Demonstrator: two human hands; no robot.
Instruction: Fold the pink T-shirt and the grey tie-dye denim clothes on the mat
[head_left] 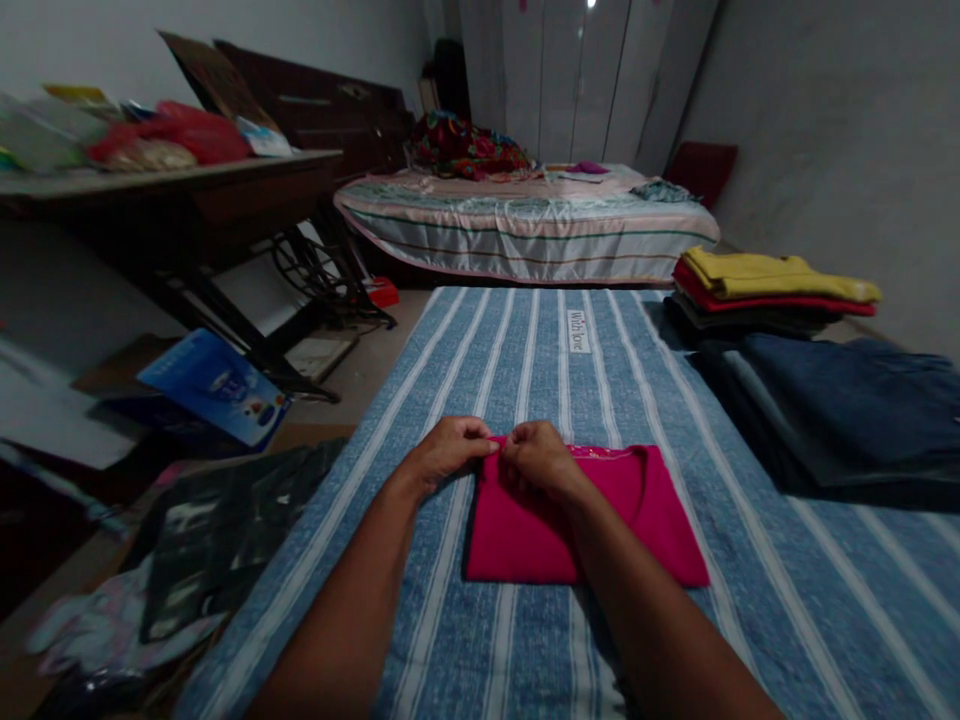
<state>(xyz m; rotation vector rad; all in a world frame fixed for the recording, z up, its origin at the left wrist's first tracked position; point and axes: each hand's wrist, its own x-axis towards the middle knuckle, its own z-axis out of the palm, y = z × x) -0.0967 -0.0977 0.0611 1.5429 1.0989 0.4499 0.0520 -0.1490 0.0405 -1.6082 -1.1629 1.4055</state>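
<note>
You are working over a bright pink, rectangular folded fabric garment [525, 548], which is lying flat on a blue, white-striped woven cloth [442, 400]. Your left hand [453, 450] is reaching in from outside the garment's left side, its thumb and fingers closing on the far left corner. Your right hand [541, 458] is sitting just beside it, fingers curling and pinching along the same far edge, the wrist and forearm passing over the garment's middle. Both sets of fingertips are nearly meeting at that corner; most of the garment is spreading to the right of your left hand and nearer to you than your fingers. Its curved neckline is showing on the right half, well apart from both hands. Farther right, a folded yellow cloth garment [780, 276] is topping one stack, and dark blue folded fabric [862, 400] is lying nearer you.
</note>
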